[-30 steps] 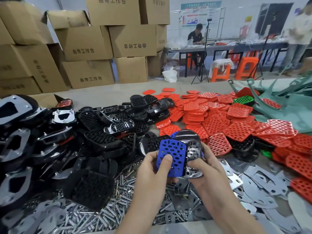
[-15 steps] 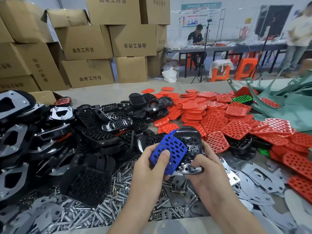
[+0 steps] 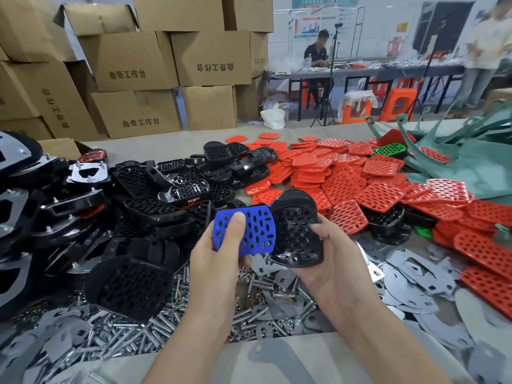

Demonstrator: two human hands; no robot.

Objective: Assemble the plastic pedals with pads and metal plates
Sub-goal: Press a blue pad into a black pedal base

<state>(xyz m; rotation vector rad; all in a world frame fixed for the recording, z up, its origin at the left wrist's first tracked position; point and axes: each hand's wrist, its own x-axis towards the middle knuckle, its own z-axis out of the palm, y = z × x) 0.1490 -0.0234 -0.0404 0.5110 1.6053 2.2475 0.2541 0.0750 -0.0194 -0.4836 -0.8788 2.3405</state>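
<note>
Left hand (image 3: 219, 253) grips blue pad (image 3: 245, 230), thumb on top. Right hand (image 3: 329, 256) holds black pedal (image 3: 296, 231) just right of it, edges touching, above bolts (image 3: 155, 333).

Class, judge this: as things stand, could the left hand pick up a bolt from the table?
Probably not yet: the bolts lie bare just below it and nothing covers them, but the left hand is full, gripping the blue pad.

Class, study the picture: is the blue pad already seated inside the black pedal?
No, the left hand holds the blue pad beside the black pedal, which the right hand holds with its perforated face uncovered.
</note>
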